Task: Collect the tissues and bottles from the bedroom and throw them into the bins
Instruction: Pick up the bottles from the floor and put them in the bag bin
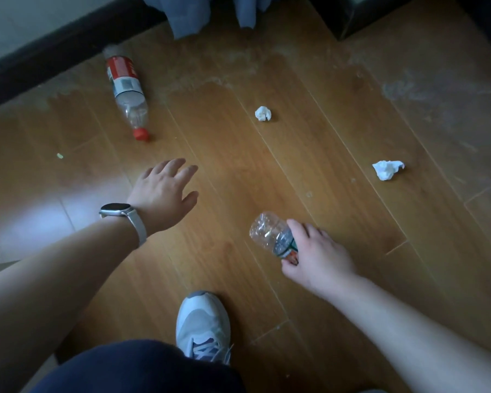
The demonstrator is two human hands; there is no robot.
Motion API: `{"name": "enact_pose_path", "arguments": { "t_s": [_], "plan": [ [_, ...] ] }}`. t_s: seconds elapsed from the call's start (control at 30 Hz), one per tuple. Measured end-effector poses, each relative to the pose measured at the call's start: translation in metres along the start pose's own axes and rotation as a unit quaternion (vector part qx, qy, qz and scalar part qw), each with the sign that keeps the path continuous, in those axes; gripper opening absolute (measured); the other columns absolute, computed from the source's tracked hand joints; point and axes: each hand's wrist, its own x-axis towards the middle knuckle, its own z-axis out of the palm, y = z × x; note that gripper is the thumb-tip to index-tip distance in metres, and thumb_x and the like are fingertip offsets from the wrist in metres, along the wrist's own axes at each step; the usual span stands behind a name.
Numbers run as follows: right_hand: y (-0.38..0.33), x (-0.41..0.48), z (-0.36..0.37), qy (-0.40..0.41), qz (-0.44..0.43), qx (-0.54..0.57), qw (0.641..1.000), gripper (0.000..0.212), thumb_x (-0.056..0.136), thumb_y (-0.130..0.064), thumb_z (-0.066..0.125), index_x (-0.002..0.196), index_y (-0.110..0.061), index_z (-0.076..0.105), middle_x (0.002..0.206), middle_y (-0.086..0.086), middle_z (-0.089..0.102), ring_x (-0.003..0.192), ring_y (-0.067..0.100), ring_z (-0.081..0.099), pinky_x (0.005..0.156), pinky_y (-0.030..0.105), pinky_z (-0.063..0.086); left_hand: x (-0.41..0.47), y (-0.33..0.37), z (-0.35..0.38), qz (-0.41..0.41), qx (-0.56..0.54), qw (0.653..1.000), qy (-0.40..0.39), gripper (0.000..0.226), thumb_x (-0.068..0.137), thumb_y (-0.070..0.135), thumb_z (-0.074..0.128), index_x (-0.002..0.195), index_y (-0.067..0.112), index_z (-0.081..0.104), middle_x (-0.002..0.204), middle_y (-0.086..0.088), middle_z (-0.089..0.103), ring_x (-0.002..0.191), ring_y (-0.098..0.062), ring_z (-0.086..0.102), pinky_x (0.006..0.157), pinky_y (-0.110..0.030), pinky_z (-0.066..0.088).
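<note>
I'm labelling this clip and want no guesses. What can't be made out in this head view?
Head view only:
Bins: none in frame, so their place is unknown.
Held bottle: its cap end is hidden in the grip of the right hand.
Floor bottle: label text too small and blurred to read.
Blue cloth: cut off by the top edge; curtain or bedding, cannot tell.

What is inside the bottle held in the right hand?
The bottle looks empty where its clear end shows; the right hand and the label cover the rest.
</note>
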Motion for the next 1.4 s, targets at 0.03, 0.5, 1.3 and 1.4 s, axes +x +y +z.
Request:
{"name": "enact_pose_path", "arguments": {
  "t_s": [0.03, 0.5, 1.3, 1.4],
  "plan": [
    [-0.007, 0.008, -0.009, 0.013, -0.003, -0.002, 1.0, 0.075, 0.081, -0.049, 0.056, 0.143, -0.027, 0.019, 0.13, 0.0, 0.046, 0.114, 0.023, 0.048, 0.082, 0.033, 0.044, 0.001, -0.004, 0.002, -0.002, -0.005, 1.0, 0.001, 0.057, 0.092, 0.047, 0.049, 0.143, 0.024, 0.039, 0.15, -0.007, 0.039, 0.137, -0.031, 0.037, 0.107, -0.048, 0.035],
    [-0.084, 0.098, -0.1, 0.148, -0.049, 0.171, 0.973, 0.076, 0.074, -0.043, 0.072, 0.136, -0.038, 0.029, 0.13, -0.013, 0.045, 0.115, 0.014, 0.046, 0.092, 0.036, 0.046, 0.103, -0.13, -0.022, -0.124, -0.033, 0.988, 0.09, 0.062, 0.088, 0.037, 0.059, 0.144, 0.025, 0.033, 0.148, -0.01, 0.038, 0.127, -0.035, 0.043, 0.1, -0.052, 0.04],
    [-0.103, 0.129, -0.106, 0.123, -0.033, 0.209, 0.97, 0.073, 0.071, -0.041, 0.074, 0.131, -0.045, 0.033, 0.118, -0.027, 0.043, 0.106, 0.0, 0.045, 0.085, 0.023, 0.038, 0.16, -0.167, -0.004, 0.011, 0.068, 0.996, 0.063, 0.071, 0.075, 0.063, 0.066, 0.129, 0.021, 0.047, 0.131, -0.007, 0.053, 0.121, -0.03, 0.049, 0.104, -0.045, 0.034],
    [-0.098, 0.122, -0.107, 0.128, -0.029, 0.205, 0.97, 0.074, 0.071, -0.041, 0.074, 0.132, -0.044, 0.032, 0.119, -0.027, 0.044, 0.109, 0.001, 0.046, 0.086, 0.023, 0.038, 0.148, -0.156, -0.003, -0.019, 0.037, 0.998, 0.045, 0.069, 0.078, 0.059, 0.067, 0.132, 0.022, 0.045, 0.13, -0.005, 0.054, 0.115, -0.029, 0.054, 0.093, -0.043, 0.042]
  ]
}}
